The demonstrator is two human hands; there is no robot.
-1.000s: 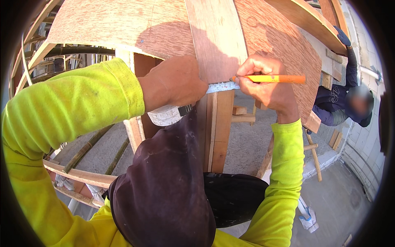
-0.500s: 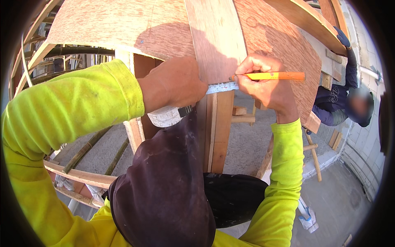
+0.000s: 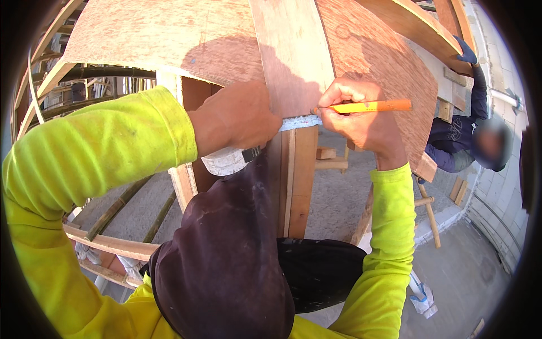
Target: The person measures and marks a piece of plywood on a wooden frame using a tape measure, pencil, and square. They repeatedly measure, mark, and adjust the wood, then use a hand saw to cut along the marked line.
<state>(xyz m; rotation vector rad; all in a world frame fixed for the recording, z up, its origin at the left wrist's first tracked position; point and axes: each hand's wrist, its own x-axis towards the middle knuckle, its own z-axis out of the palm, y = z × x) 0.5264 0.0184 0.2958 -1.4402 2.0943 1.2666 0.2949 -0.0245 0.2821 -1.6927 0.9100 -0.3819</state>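
Observation:
My left hand [image 3: 240, 116] is closed around a tape measure [image 3: 222, 161] with a whitish case and a black clip. Its pale blade [image 3: 299, 122] runs to the right along the end of a light plywood strip [image 3: 292, 48]. In my right hand [image 3: 364, 124] is an orange carpenter's pencil [image 3: 378, 106], pinched between thumb and fingers. The pencil's tip is at the strip's lower right corner, just above the blade; contact is hard to make out. Fingers of that hand also lie at the blade's right end. The strip lies across a larger reddish plywood sheet [image 3: 389, 73].
Beneath the strip's end stands an upright timber [image 3: 304, 186]. A co-worker [image 3: 460, 135] in dark clothing, one gloved hand on a curved board [image 3: 418, 28], is at the right. Bamboo poles [image 3: 121, 206] and a timber rail [image 3: 110, 242] are at left.
The view has shifted slightly, moving the boards a little left and up in the picture. My right hand and the pencil stay at the strip's corner; both grips are unchanged.

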